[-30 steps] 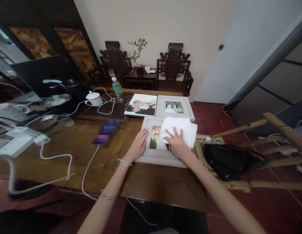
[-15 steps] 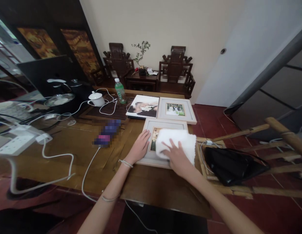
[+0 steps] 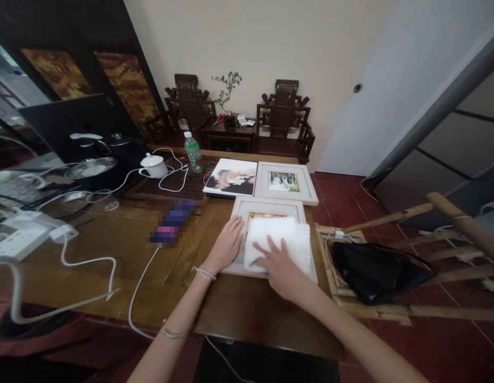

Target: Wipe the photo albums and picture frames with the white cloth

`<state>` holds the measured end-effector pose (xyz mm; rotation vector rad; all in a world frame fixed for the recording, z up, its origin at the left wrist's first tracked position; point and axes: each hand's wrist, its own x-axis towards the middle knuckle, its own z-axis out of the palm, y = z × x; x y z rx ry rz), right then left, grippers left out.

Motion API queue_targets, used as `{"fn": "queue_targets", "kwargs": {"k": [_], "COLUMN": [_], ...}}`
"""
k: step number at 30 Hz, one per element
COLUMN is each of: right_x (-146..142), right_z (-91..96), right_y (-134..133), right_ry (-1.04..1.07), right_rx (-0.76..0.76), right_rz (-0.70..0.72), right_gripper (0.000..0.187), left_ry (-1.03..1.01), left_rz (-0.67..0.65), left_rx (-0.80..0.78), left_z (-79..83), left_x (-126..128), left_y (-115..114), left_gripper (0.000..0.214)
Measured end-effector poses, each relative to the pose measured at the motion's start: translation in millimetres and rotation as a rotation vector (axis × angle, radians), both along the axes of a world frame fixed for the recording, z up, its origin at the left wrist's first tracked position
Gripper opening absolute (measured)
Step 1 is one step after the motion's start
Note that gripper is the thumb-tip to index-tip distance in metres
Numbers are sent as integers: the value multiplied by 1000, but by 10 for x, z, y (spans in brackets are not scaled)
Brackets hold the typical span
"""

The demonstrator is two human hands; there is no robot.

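Note:
A pale picture frame (image 3: pixel 268 206) lies flat near the right edge of the wooden table (image 3: pixel 111 250). My left hand (image 3: pixel 226 246) rests flat on the frame's left border, fingers stretched out. My right hand (image 3: pixel 279 266) presses a folded white cloth (image 3: pixel 279 239) onto the frame's glass, fingers spread on top of it. The cloth covers most of the photo; only the photo's top strip shows.
Behind the frame lie a second framed photo (image 3: pixel 285 182) and an unframed print (image 3: pixel 232 177). A green bottle (image 3: pixel 193 151), white teapot (image 3: pixel 155 166), cables and a power strip (image 3: pixel 19 239) fill the table's left. A black bag (image 3: pixel 380 271) sits on a bamboo chair at right.
My right hand has dragged the white cloth toward me and leftward across the frame, so it now covers more of the photo. My left hand has stayed on the frame's left border.

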<state>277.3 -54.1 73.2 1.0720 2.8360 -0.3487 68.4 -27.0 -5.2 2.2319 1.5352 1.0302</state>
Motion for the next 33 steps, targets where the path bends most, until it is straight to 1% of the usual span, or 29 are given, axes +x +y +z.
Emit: {"fn": "queue_targets", "kwargs": {"k": [2, 3, 5, 6, 8, 10, 12, 15, 17, 19, 21, 24, 25, 26, 28, 31, 33], "right_x": [-48, -87, -191, -250, -363, -456, -529, -615, -648, -638, -570, -367, -279, -185, 12, 280, 385], "right_z": [69, 84, 60, 22, -83, -191, -260, -273, -253, -234, -219, -166, -133, -93, 6, 150, 201], "right_y": [-206, -258, -257, -208, -27, 228, 500, 795, 836, 735, 531, 183, 88, 11, -85, -133, -146], "right_ry": [36, 58, 83, 89, 91, 97, 92, 45, 21, 16, 23, 33, 25, 14, -28, -113, -149], "right_rx": [-60, -68, -54, -31, 43, 150, 237, 286, 291, 282, 255, 189, 160, 133, 90, 54, 54], "right_rz": [76, 107, 145, 150, 120, 55, -20, -79, -82, -63, -1, 140, 163, 164, 107, -17, -57], "right_gripper": [60, 58, 51, 47, 40, 37, 38, 39, 39, 38, 35, 32, 33, 35, 41, 45, 45], "left_ry": [-69, -117, -222, -272, -338, -336, -293, -263, -273, -287, -293, -271, -252, -226, -164, -93, -77], "left_rz": [18, 23, 27, 29, 24, 11, -3, 11, 22, 19, 15, 23, 27, 30, 28, 15, 19], "left_rx": [-47, -69, -110, -124, -143, -144, -136, -129, -135, -140, -142, -135, -131, -123, -93, -21, 15], "left_z": [22, 32, 48, 53, 58, 56, 51, 43, 42, 46, 53, 55, 51, 44, 23, -17, -41], "left_x": [5, 6, 5, 5, 8, 16, 25, 32, 30, 26, 22, 15, 12, 9, 1, -9, -8], "left_y": [-11, -17, -30, -37, -48, -57, -62, -61, -60, -61, -63, -59, -54, -48, -34, -15, -8], "left_gripper": [46, 47, 50, 52, 53, 54, 56, 58, 59, 60, 60, 58, 56, 54, 50, 44, 42]}}
